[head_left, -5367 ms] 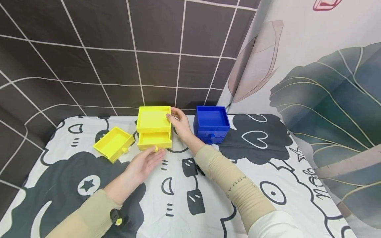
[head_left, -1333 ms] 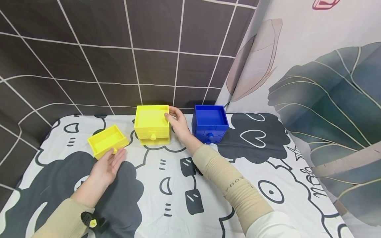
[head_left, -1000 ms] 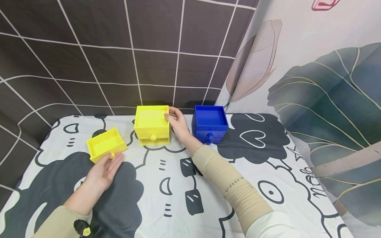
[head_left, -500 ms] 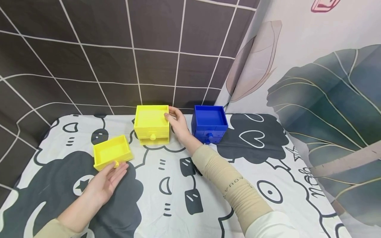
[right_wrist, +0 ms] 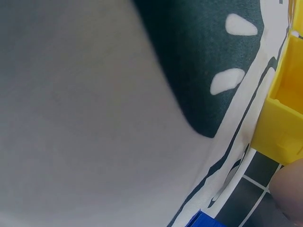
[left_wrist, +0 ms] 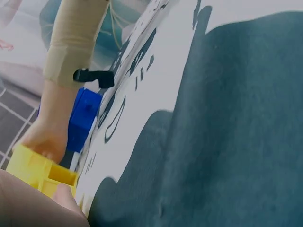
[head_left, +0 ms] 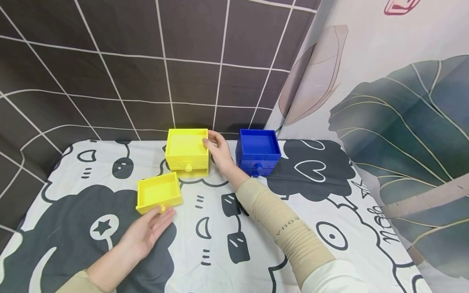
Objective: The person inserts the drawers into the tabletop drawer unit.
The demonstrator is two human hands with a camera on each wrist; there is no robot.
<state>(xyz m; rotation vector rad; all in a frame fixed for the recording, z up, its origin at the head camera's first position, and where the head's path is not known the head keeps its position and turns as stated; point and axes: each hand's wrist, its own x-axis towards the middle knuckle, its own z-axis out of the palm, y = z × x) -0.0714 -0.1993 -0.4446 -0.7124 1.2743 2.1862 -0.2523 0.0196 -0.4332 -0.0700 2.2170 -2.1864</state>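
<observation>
My left hand pinches the knob of a loose yellow drawer between thumb and fingers. This drawer is before and to the left of a small yellow drawer cabinet; whether it touches the cloth I cannot tell. With its thumb on the top rim and fingers behind the right side, my right hand holds the cabinet. One knobbed drawer sits in the cabinet, above a bare lower slot. The right wrist view catches only the cabinet's side and a fingertip.
A blue drawer cabinet stands to the right of my right hand. Everything rests on a black-and-white patterned cloth. Behind it rises a dark curtain with white grid lines; a leaf-printed hanging is on the right.
Earlier, my left hand pushed the cabinet's pulled-out drawer in. It then took the loose drawer by its knob, turned it and brought it right and nearer. My right hand stays put.
</observation>
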